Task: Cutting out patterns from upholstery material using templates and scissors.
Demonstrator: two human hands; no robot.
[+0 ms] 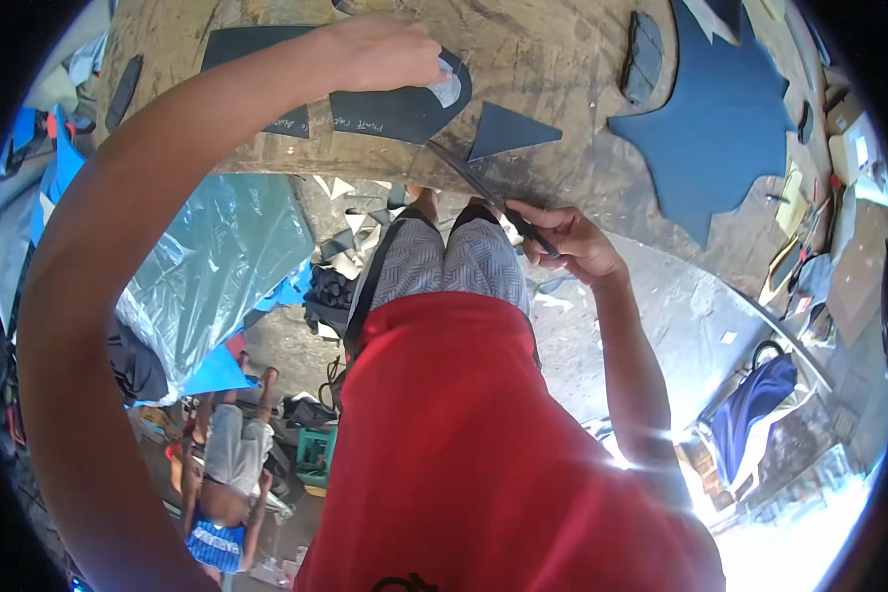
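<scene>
My left hand [390, 54] reaches across the table, fingers curled down over a dark flat pattern piece [385, 113] with light handwriting. A pale grey patch [446, 87] shows by its fingertips; what the fingers hold is hidden. At the table's near edge, my right hand [574, 240] grips the dark handle of a long, thin knife [474, 181]. The blade points up and left, its tip close to the pattern piece's lower corner. A dark triangular offcut [511, 131] lies just right of that piece. Another dark piece [252, 44] is partly behind my left forearm.
A large dark blue-grey sheet [715, 123] with cut edges covers the table's right side, beside a dark oblong block [642, 57]. Scraps [350, 237] litter the floor below. A plastic-wrapped bundle [222, 261] stands left; another person [229, 474] is at the lower left.
</scene>
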